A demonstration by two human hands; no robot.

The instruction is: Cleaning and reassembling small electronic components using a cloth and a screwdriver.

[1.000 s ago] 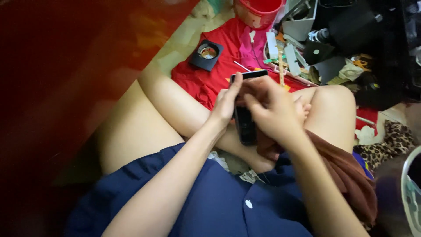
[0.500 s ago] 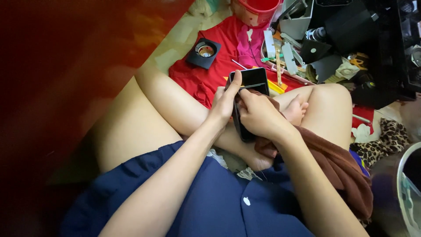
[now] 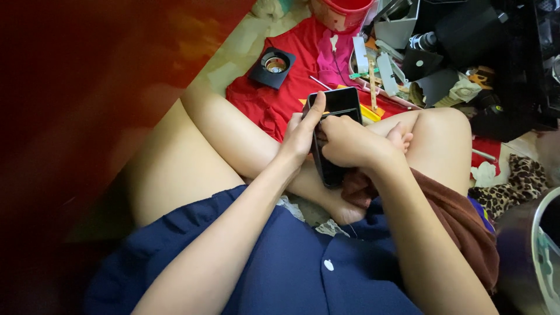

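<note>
I sit cross-legged on the floor and hold a black smartphone [image 3: 335, 105] upright over my crossed legs. My left hand [image 3: 301, 133] grips its left edge, index finger stretched up along the side. My right hand [image 3: 347, 142] is closed over the middle of the phone from the right, covering much of its body. The top of the dark screen shows above my fingers and the bottom end sticks out below them. A red cloth [image 3: 274, 99] lies on the floor just beyond the phone.
A black square part with a round opening [image 3: 272, 65] lies on the red cloth. A red bucket [image 3: 340, 11] stands at the back. Black boxes, tools and scraps [image 3: 431, 64] crowd the right side. A leopard-print cloth [image 3: 516, 186] lies at the right.
The phone's upper end has come out from under my right hand, which slid down toward the middle. My left index finger now stretches up along the phone's left edge.
</note>
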